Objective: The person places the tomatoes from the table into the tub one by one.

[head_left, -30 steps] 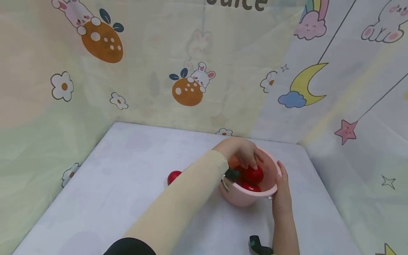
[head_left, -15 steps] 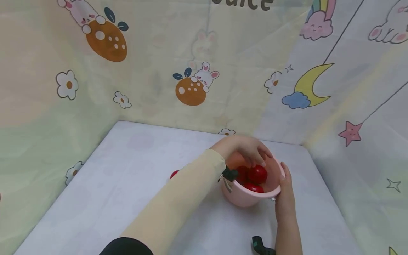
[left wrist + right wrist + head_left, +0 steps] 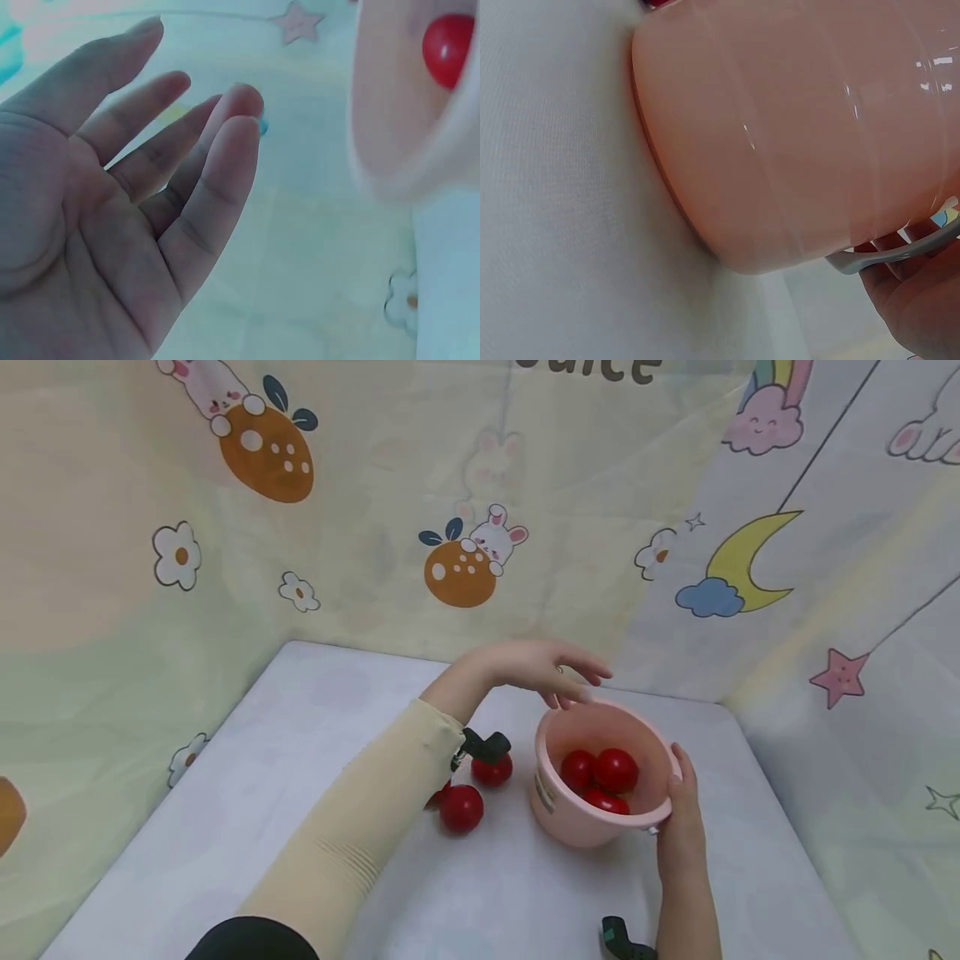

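Note:
A pink bucket (image 3: 573,827) stands on the white table, holding shiny red tomato-like fruits (image 3: 617,771). My right hand (image 3: 681,810) grips its right rim; in the right wrist view, the fingers of that hand (image 3: 922,292) are beside the grey handle (image 3: 889,257) and bucket wall. Fingers spread and relaxed, my left hand (image 3: 525,668) hovers over the far left rim and holds nothing. The left wrist view shows its palm (image 3: 112,225) bare, apart from the bucket (image 3: 382,135).
Left of the bucket lie more red fruits (image 3: 461,808), partly covered by the left sleeve (image 3: 360,810) and a dark wrist camera mount (image 3: 487,747). A printed cloth wall (image 3: 360,568) rises behind the table (image 3: 360,693).
My left hand has come up out of the bucket and moved left, leaving a red fruit inside. The sleeve's shift uncovers fruits on the table. My right hand keeps its hold.

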`<state>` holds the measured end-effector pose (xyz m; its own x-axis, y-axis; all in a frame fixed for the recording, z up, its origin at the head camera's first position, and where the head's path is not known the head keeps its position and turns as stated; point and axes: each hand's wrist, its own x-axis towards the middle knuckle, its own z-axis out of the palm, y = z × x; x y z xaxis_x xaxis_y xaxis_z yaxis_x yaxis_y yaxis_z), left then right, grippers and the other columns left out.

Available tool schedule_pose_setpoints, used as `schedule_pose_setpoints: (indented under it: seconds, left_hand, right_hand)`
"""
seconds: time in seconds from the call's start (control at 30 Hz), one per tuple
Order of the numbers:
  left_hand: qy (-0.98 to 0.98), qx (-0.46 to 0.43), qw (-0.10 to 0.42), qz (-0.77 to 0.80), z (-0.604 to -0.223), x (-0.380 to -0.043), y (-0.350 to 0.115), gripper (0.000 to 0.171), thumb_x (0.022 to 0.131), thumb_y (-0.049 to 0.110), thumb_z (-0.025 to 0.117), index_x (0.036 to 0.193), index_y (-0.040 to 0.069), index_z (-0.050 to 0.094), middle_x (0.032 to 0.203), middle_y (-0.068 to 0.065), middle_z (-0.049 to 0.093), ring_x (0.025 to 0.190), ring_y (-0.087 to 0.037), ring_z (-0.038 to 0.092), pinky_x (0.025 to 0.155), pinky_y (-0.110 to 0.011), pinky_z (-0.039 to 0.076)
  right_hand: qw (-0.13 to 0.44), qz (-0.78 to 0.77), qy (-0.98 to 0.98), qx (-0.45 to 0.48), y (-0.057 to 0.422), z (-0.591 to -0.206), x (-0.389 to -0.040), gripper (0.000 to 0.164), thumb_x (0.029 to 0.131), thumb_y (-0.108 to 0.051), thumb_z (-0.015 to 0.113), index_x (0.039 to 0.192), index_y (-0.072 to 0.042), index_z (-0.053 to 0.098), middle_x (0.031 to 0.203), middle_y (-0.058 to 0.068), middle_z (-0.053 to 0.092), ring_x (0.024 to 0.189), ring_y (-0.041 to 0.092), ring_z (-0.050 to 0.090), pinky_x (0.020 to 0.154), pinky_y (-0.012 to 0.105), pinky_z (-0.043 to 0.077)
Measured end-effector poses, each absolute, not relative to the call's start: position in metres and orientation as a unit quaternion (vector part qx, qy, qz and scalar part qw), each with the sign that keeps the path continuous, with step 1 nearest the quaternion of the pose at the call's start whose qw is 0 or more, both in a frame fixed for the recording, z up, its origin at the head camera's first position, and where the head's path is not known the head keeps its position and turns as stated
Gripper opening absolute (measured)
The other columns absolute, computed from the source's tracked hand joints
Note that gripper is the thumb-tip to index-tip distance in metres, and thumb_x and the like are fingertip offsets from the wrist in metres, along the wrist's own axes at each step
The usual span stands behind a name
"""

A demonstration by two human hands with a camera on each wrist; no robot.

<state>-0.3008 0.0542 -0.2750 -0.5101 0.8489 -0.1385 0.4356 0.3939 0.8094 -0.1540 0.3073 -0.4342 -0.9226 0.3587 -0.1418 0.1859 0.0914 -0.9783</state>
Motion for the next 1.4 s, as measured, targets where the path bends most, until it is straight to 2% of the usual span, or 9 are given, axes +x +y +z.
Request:
schedule_pose_setpoints:
  seconds: [0.1, 0.2, 0.33, 0.63, 0.77, 0.83, 1.0, 1.17, 1.4]
  left_hand:
    - [0.788, 0.401, 0.260, 0.388, -0.286, -0.309, 0.028, 0.048, 0.093, 0.037, 0.067, 0.139, 0.032, 0.055, 0.134, 0.008, 0.059, 0.103, -0.017, 0.069, 0.085, -0.030, 0.059]
    - [0.794, 0.386, 0.247, 0.399, -0.300, -0.312, 0.001, 0.048, 0.092, 0.038, 0.068, 0.138, 0.033, 0.055, 0.134, 0.006, 0.058, 0.102, -0.018, 0.070, 0.084, -0.032, 0.060]
    - [0.812, 0.339, 0.241, 0.410, -0.326, -0.309, -0.039, 0.048, 0.091, 0.042, 0.069, 0.137, 0.037, 0.056, 0.134, 0.008, 0.058, 0.101, -0.020, 0.070, 0.083, -0.034, 0.060]
    - [0.820, 0.233, 0.282, 0.440, -0.399, -0.295, -0.100, 0.048, 0.089, 0.047, 0.069, 0.134, 0.043, 0.056, 0.138, 0.004, 0.057, 0.102, -0.025, 0.070, 0.090, -0.038, 0.056]
    - [0.813, 0.211, 0.297, 0.454, -0.426, -0.287, -0.113, 0.050, 0.089, 0.047, 0.069, 0.136, 0.041, 0.055, 0.144, -0.001, 0.054, 0.099, -0.025, 0.070, 0.089, -0.036, 0.056]
    - [0.808, 0.204, 0.302, 0.462, -0.437, -0.283, -0.117, 0.054, 0.089, 0.046, 0.069, 0.139, 0.036, 0.053, 0.145, -0.003, 0.053, 0.097, -0.023, 0.070, 0.087, -0.036, 0.057]
    - [0.801, 0.191, 0.311, 0.475, -0.456, -0.274, -0.122, 0.061, 0.088, 0.044, 0.071, 0.143, 0.028, 0.052, 0.139, 0.000, 0.056, 0.090, -0.025, 0.070, 0.083, -0.035, 0.058]
    - [0.793, 0.172, 0.323, 0.487, -0.469, -0.268, -0.123, 0.062, 0.085, 0.042, 0.074, 0.142, 0.029, 0.053, 0.133, 0.000, 0.057, 0.085, -0.027, 0.071, 0.079, -0.036, 0.059]
    - [0.779, 0.144, 0.342, 0.506, -0.483, -0.262, -0.120, 0.058, 0.085, 0.036, 0.076, 0.139, 0.033, 0.055, 0.125, -0.008, 0.061, 0.084, -0.028, 0.072, 0.075, -0.038, 0.061]
  right_hand:
    - [0.086, 0.629, -0.751, -0.180, 0.309, -0.435, -0.150, 0.056, 0.099, -0.054, 0.044, 0.149, -0.057, 0.018, 0.159, -0.017, 0.029, 0.142, 0.019, 0.031, 0.086, 0.023, 0.053]
    - [0.096, 0.627, -0.752, -0.176, 0.312, -0.433, -0.147, 0.055, 0.100, -0.053, 0.042, 0.149, -0.055, 0.019, 0.158, -0.015, 0.030, 0.139, 0.018, 0.033, 0.080, 0.019, 0.053]
    - [0.099, 0.630, -0.751, -0.171, 0.316, -0.433, -0.147, 0.054, 0.100, -0.052, 0.041, 0.149, -0.055, 0.020, 0.158, -0.013, 0.031, 0.138, 0.017, 0.033, 0.079, 0.019, 0.053]
    - [0.108, 0.652, -0.731, -0.170, 0.322, -0.436, -0.147, 0.056, 0.099, -0.050, 0.044, 0.151, -0.051, 0.022, 0.157, -0.011, 0.033, 0.133, 0.014, 0.038, 0.077, 0.020, 0.056]
    - [0.109, 0.658, -0.726, -0.168, 0.323, -0.437, -0.145, 0.056, 0.100, -0.050, 0.043, 0.151, -0.049, 0.022, 0.157, -0.010, 0.033, 0.131, 0.013, 0.039, 0.075, 0.021, 0.057]
    - [0.109, 0.658, -0.726, -0.166, 0.322, -0.437, -0.145, 0.055, 0.100, -0.049, 0.042, 0.151, -0.049, 0.021, 0.157, -0.009, 0.033, 0.131, 0.013, 0.039, 0.075, 0.022, 0.057]
    - [0.109, 0.659, -0.725, -0.166, 0.321, -0.437, -0.144, 0.056, 0.100, -0.048, 0.043, 0.151, -0.049, 0.021, 0.158, -0.010, 0.033, 0.132, 0.012, 0.038, 0.077, 0.020, 0.057]
    - [0.111, 0.656, -0.726, -0.173, 0.320, -0.437, -0.145, 0.056, 0.100, -0.048, 0.045, 0.151, -0.051, 0.022, 0.158, -0.010, 0.033, 0.132, 0.012, 0.039, 0.077, 0.020, 0.057]
    - [0.106, 0.651, -0.731, -0.175, 0.319, -0.438, -0.145, 0.055, 0.100, -0.050, 0.043, 0.150, -0.053, 0.021, 0.159, -0.011, 0.031, 0.134, 0.013, 0.037, 0.077, 0.020, 0.056]
